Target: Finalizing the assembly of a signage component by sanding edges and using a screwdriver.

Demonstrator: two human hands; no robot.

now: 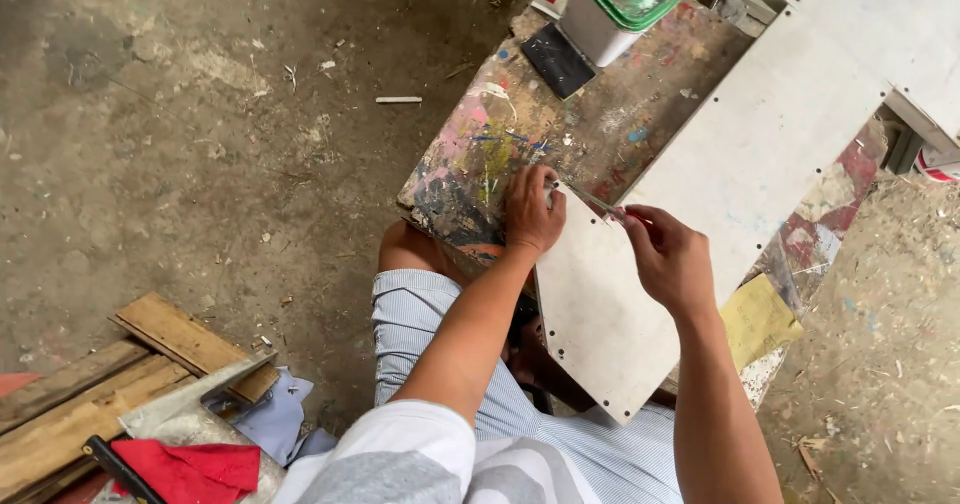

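My left hand (532,210) rests on the left edge of a long white board (760,134) that lies slanted across a paint-stained workbench (590,114). Its fingers are closed against the board and pinch the near end of a thin metal tool (590,200). My right hand (668,259) grips the other end of that thin tool, holding it just above the board. The board has small holes along its edges and reaches down over my lap.
A white tub with a green lid (618,2) and a black flat pad (558,59) stand at the bench's far end. Wooden planks (90,384), a red cloth (190,469) and grey scraps lie at lower left on the dirt floor. A yellow sheet (758,319) sits under the board.
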